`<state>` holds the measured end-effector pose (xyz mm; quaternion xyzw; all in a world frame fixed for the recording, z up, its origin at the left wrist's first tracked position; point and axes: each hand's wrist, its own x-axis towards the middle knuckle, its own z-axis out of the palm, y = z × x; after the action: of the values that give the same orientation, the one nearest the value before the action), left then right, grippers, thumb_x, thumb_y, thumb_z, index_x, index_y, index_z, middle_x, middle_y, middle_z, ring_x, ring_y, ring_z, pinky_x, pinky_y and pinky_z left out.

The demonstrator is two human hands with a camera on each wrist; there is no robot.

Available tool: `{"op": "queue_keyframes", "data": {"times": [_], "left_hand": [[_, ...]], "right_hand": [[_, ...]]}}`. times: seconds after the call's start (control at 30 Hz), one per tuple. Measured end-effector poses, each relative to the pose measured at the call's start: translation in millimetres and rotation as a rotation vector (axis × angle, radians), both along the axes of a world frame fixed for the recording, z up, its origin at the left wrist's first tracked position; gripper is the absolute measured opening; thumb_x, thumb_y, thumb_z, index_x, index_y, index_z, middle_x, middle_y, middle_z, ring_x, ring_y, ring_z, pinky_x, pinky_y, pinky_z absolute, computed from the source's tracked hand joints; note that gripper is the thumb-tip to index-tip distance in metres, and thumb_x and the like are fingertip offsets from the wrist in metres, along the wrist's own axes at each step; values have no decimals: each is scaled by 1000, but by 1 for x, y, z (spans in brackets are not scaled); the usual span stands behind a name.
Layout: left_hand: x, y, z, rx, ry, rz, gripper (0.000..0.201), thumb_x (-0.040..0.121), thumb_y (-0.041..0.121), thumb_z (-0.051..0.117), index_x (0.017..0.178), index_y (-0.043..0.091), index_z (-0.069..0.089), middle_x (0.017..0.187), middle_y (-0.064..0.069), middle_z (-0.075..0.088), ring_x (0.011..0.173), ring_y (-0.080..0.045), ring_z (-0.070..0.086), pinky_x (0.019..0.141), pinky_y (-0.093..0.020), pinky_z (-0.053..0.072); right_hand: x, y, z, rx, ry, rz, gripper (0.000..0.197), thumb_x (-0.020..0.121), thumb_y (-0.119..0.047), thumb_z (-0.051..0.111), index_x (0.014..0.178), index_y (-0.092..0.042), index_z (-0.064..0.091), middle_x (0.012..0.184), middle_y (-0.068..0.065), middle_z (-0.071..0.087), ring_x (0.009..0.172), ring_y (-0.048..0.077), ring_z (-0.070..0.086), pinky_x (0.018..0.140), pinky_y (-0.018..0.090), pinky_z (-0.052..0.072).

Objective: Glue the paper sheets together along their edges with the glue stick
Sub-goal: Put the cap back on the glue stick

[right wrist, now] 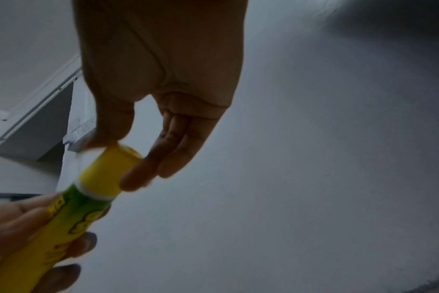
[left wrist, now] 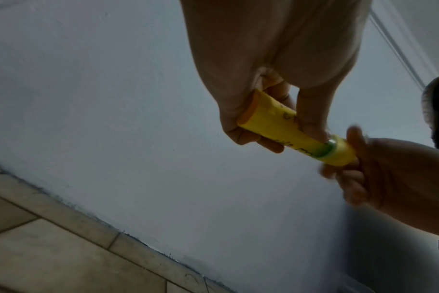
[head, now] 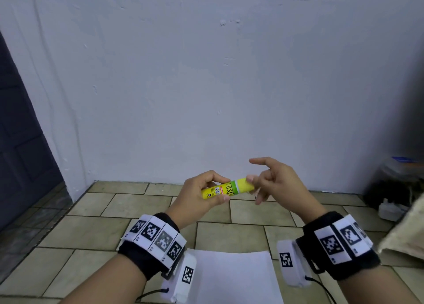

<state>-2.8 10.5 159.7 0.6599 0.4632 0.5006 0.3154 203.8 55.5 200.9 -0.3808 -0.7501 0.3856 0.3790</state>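
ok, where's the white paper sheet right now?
In the head view the white paper sheet lies flat on the tiled floor at bottom centre, between the two wrists, below the yellow-green glue stick held in both hands.

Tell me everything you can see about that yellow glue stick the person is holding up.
The yellow plastic glue stick is a slim tube with a printed label, a green band near one end and a plain yellow cap, still on. It lies roughly level in the air, above the tiled floor and the white paper sheets. The left hand grips its body between thumb and fingers; the right hand pinches the cap end, forefinger raised. The wrist views show an orange base end.
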Motion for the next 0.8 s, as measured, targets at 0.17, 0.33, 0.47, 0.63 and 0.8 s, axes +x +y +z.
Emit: {"op": "queue_keyframes", "data": {"times": [0.17, 0.33, 0.47, 0.63, 0.8], "left_hand": [[0, -1, 5, 23, 5, 18, 25, 68, 30, 75, 88, 44, 67, 82, 10, 68, 76, -10, 61, 79, -35, 53], [-2, -3, 5, 24, -14, 25, 26, 72, 22, 76, 93, 33, 65, 104, 10, 71, 90, -12, 65, 87, -37, 55], [-3, -3, 5, -4, -5, 13, 36, 75, 11, 80, 101, 32, 64, 92, 12, 72, 90, -8, 66, 89, -31, 53], [-1, -1, 6, -7, 28, 11, 41, 78, 9, 78, 106, 37, 64, 97, 13, 71, 87, -2, 65, 90, -25, 52], [4, -1, 7, 32, 81, 35, 38, 79, 8, 77, 97, 39, 68, 87, 17, 71, 80, -3, 63, 83, -25, 53]], "right_hand": [[4, -1, 2, 85, -67, 57, 49, 74, -7, 78, 114, -26, 57, 92, -4, 69, 71, 11, 68, 66, 28, 56], [-1, -1, 2, -25, 38, 0, 26, 90, -30, 58, 114, -19, 54, 67, 7, 70, 45, 22, 60, 49, 30, 48], [7, 0, 3, 68, -65, 83, 42, 79, -6, 74, 113, -27, 59, 95, -2, 70, 71, 17, 68, 66, 27, 56], [6, 0, 5, 6, -57, 12, 17, 90, -26, 60, 89, -10, 64, 68, 9, 70, 48, 23, 62, 50, 28, 48], [6, 2, 0, 17, -76, 67, 13, 82, -5, 70, 91, -13, 67, 74, 8, 70, 63, 23, 69, 64, 30, 57]]}}
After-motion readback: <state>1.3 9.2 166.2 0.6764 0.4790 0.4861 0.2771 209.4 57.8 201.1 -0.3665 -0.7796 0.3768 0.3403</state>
